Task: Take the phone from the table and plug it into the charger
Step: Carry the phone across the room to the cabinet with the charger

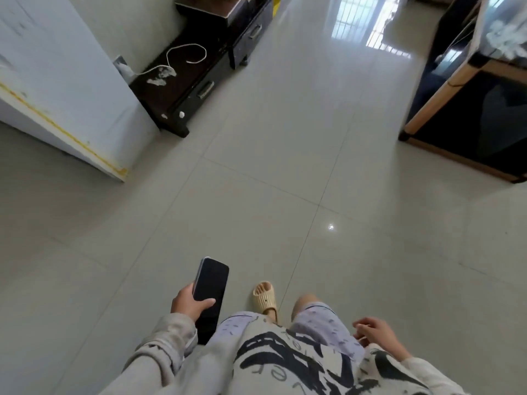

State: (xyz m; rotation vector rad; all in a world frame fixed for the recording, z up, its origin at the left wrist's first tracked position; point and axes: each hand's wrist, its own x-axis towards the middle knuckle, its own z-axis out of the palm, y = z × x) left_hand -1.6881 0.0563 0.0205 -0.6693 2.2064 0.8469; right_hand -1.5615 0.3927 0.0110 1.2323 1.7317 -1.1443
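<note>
1. Phone [209,295], dark screen up, gripped in left hand [189,305].
2. Right hand [376,333], loosely curled, holding nothing.
3. White charger cable [182,57], lying on dark low cabinet [182,89].
4. Tiled floor [285,195].

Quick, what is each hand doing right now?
Left hand: closed around the phone.
Right hand: holding nothing, fingers loosely curled.
</note>
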